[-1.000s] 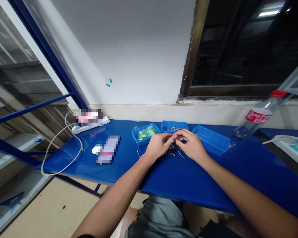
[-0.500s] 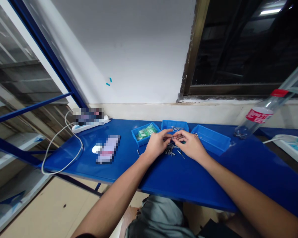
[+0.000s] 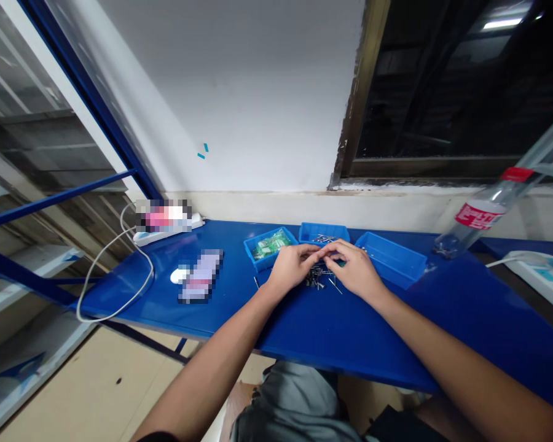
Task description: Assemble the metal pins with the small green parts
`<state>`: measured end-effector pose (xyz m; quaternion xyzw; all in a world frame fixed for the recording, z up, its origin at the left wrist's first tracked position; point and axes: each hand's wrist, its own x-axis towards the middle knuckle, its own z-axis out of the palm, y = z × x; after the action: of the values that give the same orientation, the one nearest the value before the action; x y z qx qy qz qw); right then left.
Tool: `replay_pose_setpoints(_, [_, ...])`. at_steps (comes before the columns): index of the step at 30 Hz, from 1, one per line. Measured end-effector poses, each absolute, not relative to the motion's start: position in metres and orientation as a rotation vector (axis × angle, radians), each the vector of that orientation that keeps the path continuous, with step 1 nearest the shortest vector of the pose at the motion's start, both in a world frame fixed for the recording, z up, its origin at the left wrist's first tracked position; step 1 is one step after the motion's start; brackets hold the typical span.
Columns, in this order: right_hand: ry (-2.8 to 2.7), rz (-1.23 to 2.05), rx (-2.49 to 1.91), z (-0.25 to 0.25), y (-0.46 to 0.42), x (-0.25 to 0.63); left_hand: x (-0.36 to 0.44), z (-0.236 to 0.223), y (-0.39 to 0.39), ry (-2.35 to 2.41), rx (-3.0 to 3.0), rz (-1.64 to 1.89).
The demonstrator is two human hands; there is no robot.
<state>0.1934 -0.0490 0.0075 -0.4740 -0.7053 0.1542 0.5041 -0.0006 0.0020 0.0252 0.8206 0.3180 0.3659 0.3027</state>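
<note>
My left hand [image 3: 295, 265] and my right hand [image 3: 350, 264] meet fingertip to fingertip above the blue table. Both are pinched closed; whatever lies between the fingers is too small and hidden to make out. Beneath them is a loose heap of screws [image 3: 315, 281], partly covered by my hands. Just behind stands a blue bin [image 3: 311, 231] with long metal pieces in it. To the left is a blue bin [image 3: 257, 265] holding green-and-white packets [image 3: 273, 244]. On the right, near my right hand, a larger blue bin [image 3: 396, 258] sits at an angle.
A pixelated phone-like object [image 3: 201, 276] and a white round item [image 3: 179, 276] lie on the left of the table [image 3: 350, 331]. A power strip [image 3: 168, 232] with a white cable is at the back left. A plastic bottle [image 3: 479, 215] stands at the right, near another white strip [image 3: 544, 279].
Half a second ago the fingers were slightly apart, showing a small piece between them; now they have closed together over it. The bins and the heap have stayed put.
</note>
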Motion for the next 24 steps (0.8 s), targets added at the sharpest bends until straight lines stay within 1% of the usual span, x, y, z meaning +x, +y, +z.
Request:
replay_pose_setpoints(6, [-1.547,0.530,-1.188,0.005,-0.048,0.191,0.002,0.017,0.006,0.806,2.116,1.018])
replay_pose_setpoints(13, [-1.519,0.584,-1.178,0.000,-0.044,0.192,0.004,0.015,0.008,0.734,2.035,1.106])
replay_pose_setpoints(24, [-1.603,0.375,-1.125,0.007,-0.049,0.194,0.005,0.012,0.011,0.585,1.705,1.148])
